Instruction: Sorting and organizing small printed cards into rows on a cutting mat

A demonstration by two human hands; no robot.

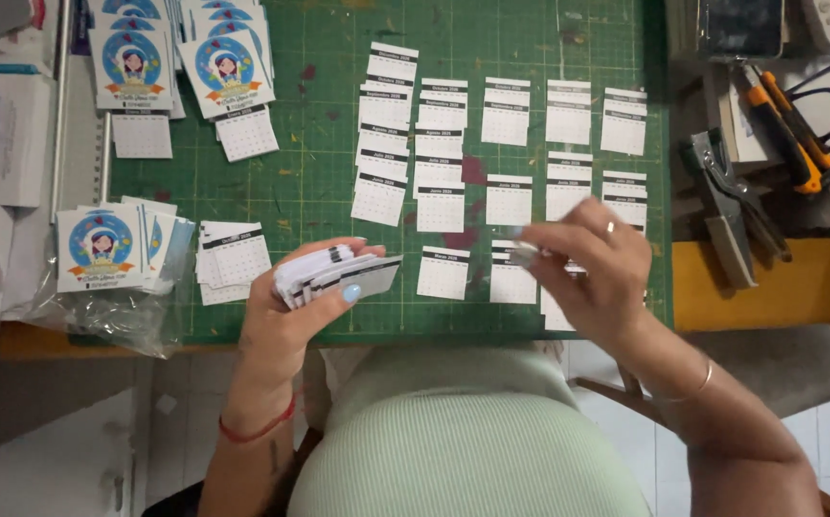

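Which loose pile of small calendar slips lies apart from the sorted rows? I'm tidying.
The calendar slip pile left of the left hand, beside the bagged picture cards.

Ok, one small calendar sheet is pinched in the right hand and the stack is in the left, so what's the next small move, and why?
Probably lower the right hand and lay its calendar sheet on a pile in the near row on the green cutting mat. The sheets there lie sorted in separate piles, the hand hangs just over that row, and the left hand holds more in its stack.
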